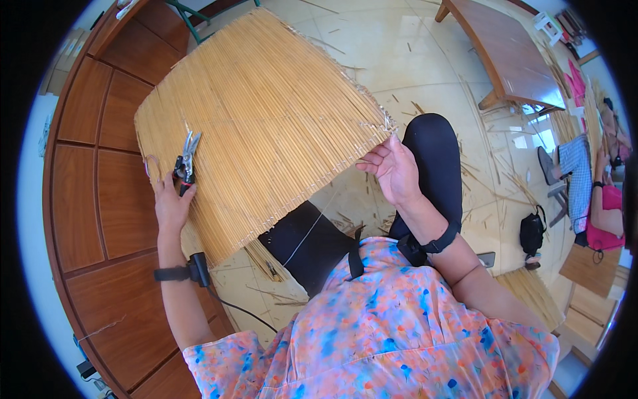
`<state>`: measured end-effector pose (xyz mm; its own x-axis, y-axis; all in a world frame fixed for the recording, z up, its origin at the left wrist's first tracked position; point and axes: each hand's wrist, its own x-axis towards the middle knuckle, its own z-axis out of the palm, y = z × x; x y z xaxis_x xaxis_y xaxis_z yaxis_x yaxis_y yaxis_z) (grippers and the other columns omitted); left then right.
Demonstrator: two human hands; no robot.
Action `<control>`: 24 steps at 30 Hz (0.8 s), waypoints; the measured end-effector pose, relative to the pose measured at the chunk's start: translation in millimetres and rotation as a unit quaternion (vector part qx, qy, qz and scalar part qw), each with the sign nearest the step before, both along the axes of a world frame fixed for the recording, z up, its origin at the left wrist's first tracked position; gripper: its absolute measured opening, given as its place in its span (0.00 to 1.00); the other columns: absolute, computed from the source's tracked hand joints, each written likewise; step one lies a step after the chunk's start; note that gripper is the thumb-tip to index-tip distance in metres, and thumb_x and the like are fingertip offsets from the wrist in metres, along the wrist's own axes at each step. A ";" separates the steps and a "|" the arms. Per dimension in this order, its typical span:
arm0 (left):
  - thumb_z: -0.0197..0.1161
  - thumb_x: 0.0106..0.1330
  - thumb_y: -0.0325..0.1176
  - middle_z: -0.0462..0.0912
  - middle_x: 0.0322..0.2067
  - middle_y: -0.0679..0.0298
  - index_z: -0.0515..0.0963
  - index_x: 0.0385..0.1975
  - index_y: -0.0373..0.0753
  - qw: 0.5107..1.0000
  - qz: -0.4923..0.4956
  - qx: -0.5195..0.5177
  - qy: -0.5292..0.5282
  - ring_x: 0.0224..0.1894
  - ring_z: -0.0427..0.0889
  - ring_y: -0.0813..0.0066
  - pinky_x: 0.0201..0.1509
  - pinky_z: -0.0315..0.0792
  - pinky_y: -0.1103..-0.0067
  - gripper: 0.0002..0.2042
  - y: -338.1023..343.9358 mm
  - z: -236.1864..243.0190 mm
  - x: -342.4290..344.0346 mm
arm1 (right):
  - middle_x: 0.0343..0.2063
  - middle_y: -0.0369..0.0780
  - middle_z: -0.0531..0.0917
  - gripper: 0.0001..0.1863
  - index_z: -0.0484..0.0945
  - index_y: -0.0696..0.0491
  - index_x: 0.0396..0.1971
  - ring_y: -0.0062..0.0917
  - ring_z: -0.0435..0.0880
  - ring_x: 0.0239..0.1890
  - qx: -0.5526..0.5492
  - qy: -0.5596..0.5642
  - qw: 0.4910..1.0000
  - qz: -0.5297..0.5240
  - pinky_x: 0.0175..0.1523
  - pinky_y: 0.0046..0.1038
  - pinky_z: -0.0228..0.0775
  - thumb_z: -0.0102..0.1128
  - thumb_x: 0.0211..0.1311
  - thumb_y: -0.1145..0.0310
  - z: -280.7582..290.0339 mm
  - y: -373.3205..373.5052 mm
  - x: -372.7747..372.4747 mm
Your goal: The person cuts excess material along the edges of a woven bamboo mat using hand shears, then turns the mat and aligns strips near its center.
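— Seeing the mat (259, 113)?
— Yes, at eleven o'clock, reaching over the left thigh (299, 243).
— And the right hand (392, 163)?
— At two o'clock, bent inward, pinching the mat's near corner by thumb and forefinger, with the other fingers loosely curled.
— And the left hand (174, 199)?
— At nine o'clock, stretched forward, touching the handles of shears (191, 154) with blades parted towards twelve. Cannot tell if gripping.

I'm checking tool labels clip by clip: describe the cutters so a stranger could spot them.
Find the big straw mat before the person. On its left side, at the left hand, are the cutters. Shiny silver blades and black-and-red handles set them apart from the yellow straw.
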<state>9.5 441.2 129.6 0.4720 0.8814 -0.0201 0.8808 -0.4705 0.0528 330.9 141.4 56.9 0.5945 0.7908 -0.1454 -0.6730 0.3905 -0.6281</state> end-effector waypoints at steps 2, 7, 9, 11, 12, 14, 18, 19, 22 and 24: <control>0.66 0.57 0.45 0.70 0.52 0.47 0.66 0.58 0.37 1.000 -0.006 0.000 -0.003 0.56 0.70 0.47 0.57 0.68 0.63 0.31 -0.1 0.2 -0.5 | 0.38 0.45 0.82 0.20 0.73 0.61 0.44 0.29 0.83 0.36 0.019 0.004 1.000 0.013 0.42 0.31 0.77 0.43 0.73 0.57 -3.1 -2.9 0.4; 0.66 0.56 0.45 0.71 0.51 0.47 0.66 0.57 0.37 1.000 -0.010 -0.005 -0.014 0.54 0.71 0.47 0.56 0.69 0.63 0.31 -3.0 1.9 1.3 | 0.37 0.45 0.82 0.21 0.73 0.62 0.44 0.28 0.83 0.35 -0.049 -0.038 0.998 -0.007 0.42 0.30 0.77 0.44 0.72 0.56 -0.6 1.3 0.0; 0.66 0.56 0.44 0.71 0.51 0.46 0.66 0.57 0.37 1.000 -0.009 0.018 -0.008 0.54 0.70 0.47 0.56 0.69 0.63 0.30 -3.7 0.0 0.9 | 0.37 0.46 0.82 0.21 0.73 0.62 0.44 0.28 0.83 0.35 -0.052 -0.038 0.998 -0.007 0.42 0.30 0.77 0.44 0.72 0.57 -0.9 1.4 0.3; 0.66 0.56 0.45 0.70 0.51 0.46 0.66 0.57 0.37 0.999 -0.016 0.025 -0.011 0.55 0.70 0.46 0.56 0.69 0.63 0.31 -0.9 -2.5 -5.1 | 0.37 0.46 0.82 0.20 0.73 0.62 0.44 0.29 0.83 0.35 -0.054 -0.038 0.998 -0.006 0.42 0.31 0.77 0.44 0.72 0.57 -1.3 1.3 0.3; 0.66 0.56 0.45 0.70 0.51 0.46 0.66 0.57 0.37 0.999 -0.026 0.028 -0.014 0.55 0.70 0.46 0.56 0.69 0.62 0.31 0.2 -3.2 -5.0 | 0.37 0.46 0.82 0.21 0.73 0.61 0.44 0.29 0.83 0.36 -0.037 -0.022 0.999 0.003 0.43 0.31 0.77 0.43 0.72 0.57 -2.1 0.4 0.2; 0.66 0.56 0.45 0.70 0.52 0.46 0.66 0.57 0.37 0.999 -0.028 0.025 -0.013 0.55 0.70 0.46 0.56 0.68 0.62 0.31 0.9 -2.9 -3.5 | 0.37 0.46 0.82 0.21 0.73 0.61 0.45 0.30 0.83 0.37 -0.019 -0.008 1.000 0.010 0.44 0.31 0.77 0.42 0.72 0.57 -2.1 -1.6 0.4; 0.66 0.56 0.45 0.69 0.53 0.46 0.65 0.57 0.38 0.999 -0.024 0.025 -0.007 0.56 0.69 0.46 0.56 0.68 0.62 0.31 -0.3 -1.3 -1.0 | 0.38 0.43 0.81 0.23 0.72 0.57 0.46 0.29 0.82 0.39 -0.044 0.017 0.999 0.024 0.47 0.31 0.75 0.41 0.71 0.51 -2.4 -3.3 -1.0; 0.66 0.56 0.45 0.69 0.53 0.46 0.65 0.57 0.38 0.999 -0.025 0.026 -0.008 0.56 0.69 0.46 0.56 0.68 0.62 0.31 -0.1 -2.0 -0.1 | 0.39 0.43 0.81 0.23 0.72 0.57 0.46 0.30 0.81 0.40 -0.058 0.015 0.998 0.027 0.47 0.31 0.75 0.40 0.71 0.50 -2.6 -4.0 -0.6; 0.66 0.56 0.46 0.69 0.54 0.47 0.65 0.57 0.38 1.000 -0.004 0.025 0.006 0.57 0.69 0.47 0.57 0.68 0.62 0.32 0.9 -3.4 -2.4 | 0.37 0.45 0.82 0.23 0.72 0.60 0.47 0.32 0.83 0.40 -0.069 0.030 0.997 0.021 0.46 0.32 0.76 0.41 0.71 0.54 0.4 -4.1 -1.4; 0.67 0.55 0.47 0.69 0.54 0.47 0.65 0.58 0.38 0.999 -0.008 0.035 0.009 0.57 0.69 0.48 0.57 0.69 0.61 0.33 1.9 -3.1 -3.6 | 0.37 0.45 0.82 0.22 0.72 0.60 0.47 0.32 0.83 0.39 -0.070 0.030 0.997 0.023 0.46 0.32 0.76 0.42 0.71 0.55 1.2 -4.8 -1.6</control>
<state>5.9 443.1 126.5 0.4870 0.8727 0.0339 0.8732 -0.4874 0.0039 329.3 136.6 58.1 0.5452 0.7866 -0.2899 -0.7263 0.2705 -0.6320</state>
